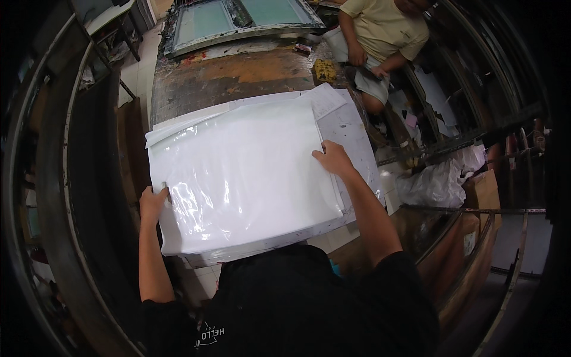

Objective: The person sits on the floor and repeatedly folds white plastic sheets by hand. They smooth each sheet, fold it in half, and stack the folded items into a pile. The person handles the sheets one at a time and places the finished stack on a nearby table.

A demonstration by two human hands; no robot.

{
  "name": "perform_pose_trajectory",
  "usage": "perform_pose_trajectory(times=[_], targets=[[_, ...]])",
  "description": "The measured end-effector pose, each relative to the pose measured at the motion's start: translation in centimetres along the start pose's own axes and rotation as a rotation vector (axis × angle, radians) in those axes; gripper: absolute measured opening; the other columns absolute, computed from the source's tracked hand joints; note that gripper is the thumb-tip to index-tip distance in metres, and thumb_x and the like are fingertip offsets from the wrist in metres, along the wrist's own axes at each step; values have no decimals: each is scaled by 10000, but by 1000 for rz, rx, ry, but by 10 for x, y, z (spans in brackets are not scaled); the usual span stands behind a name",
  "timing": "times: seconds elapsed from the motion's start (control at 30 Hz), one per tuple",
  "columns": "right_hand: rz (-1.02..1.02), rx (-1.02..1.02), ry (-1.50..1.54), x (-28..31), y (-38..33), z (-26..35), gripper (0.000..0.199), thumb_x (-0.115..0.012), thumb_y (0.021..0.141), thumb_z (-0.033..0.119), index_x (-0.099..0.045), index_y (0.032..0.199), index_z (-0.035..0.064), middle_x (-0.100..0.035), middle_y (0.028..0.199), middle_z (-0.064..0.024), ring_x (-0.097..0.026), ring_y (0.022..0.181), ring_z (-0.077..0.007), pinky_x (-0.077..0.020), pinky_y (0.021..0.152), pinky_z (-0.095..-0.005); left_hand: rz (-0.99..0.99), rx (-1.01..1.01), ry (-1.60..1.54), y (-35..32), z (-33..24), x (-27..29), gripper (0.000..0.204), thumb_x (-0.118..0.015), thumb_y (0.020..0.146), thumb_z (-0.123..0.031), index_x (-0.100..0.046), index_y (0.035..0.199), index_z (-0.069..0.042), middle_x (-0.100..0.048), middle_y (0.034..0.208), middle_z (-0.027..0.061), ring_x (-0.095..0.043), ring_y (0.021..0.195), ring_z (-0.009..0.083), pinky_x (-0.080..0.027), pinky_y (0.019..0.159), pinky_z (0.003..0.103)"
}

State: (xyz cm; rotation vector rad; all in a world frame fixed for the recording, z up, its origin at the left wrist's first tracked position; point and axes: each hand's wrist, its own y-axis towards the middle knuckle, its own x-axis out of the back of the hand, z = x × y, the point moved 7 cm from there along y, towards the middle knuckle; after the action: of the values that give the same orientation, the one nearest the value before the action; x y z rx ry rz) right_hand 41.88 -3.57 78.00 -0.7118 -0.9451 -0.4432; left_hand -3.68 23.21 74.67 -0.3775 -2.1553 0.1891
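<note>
A stack of large glossy white sheets lies on the near end of the table, its top sheet wrinkled and shining on the left. My left hand grips the stack's left edge, with the thumb on top and the fingers hidden beneath. At the right edge my right hand pinches the sheets, thumb over the top. Under them are larger white boards or sheets with small dark marks. A loose paper with faint print sticks out at the far right corner.
Beyond the sheets stretches a paint-stained tabletop, with a yellow block at its right edge. Framed printing screens lie at the far end. A seated person is at the far right. Metal racks flank both sides; a white plastic bag sits right.
</note>
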Motion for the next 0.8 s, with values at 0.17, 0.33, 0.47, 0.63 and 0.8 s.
perform_pose_trajectory(times=[0.17,0.33,0.47,0.63,0.8], targets=[[-4,-15,-24,2,5,4,425,-598,838,301,-585,1054,-65,-615,1069,-262,-590,1016,-393,-469,883,-441,-25,-35,61,1,1,2,496,-673,744,-321,-591,977,109,-631,972,289,-629,926,395,-484,799,410],[46,-61,-79,0,13,2,415,-587,844,295,-588,1062,-58,-616,1079,-258,-594,1021,-385,-472,884,-432,-59,-61,123,-1,-2,2,493,-666,753,-324,-589,979,108,-622,986,299,-614,954,410,-477,819,423],[35,-52,-52,-2,13,-1,412,-584,844,293,-589,1060,-57,-616,1074,-262,-592,1017,-389,-471,886,-431,-60,-61,145,-1,-2,1,494,-662,757,-325,-587,983,108,-622,992,298,-612,965,410,-474,832,423],[32,-11,102,-3,20,-14,406,-564,842,269,-584,1081,-59,-623,1052,-258,-591,1022,-386,-462,899,-419,-29,-11,131,-1,-3,3,499,-659,745,-320,-587,1014,94,-624,1010,289,-613,974,402,-477,835,421],[-115,-85,255,-6,36,-65,370,-549,850,232,-588,1068,-64,-644,954,-186,-606,841,-285,-475,747,-381,-21,21,42,1,0,-1,516,-663,730,-306,-577,1059,82,-629,1030,265,-619,976,379,-476,834,415]])
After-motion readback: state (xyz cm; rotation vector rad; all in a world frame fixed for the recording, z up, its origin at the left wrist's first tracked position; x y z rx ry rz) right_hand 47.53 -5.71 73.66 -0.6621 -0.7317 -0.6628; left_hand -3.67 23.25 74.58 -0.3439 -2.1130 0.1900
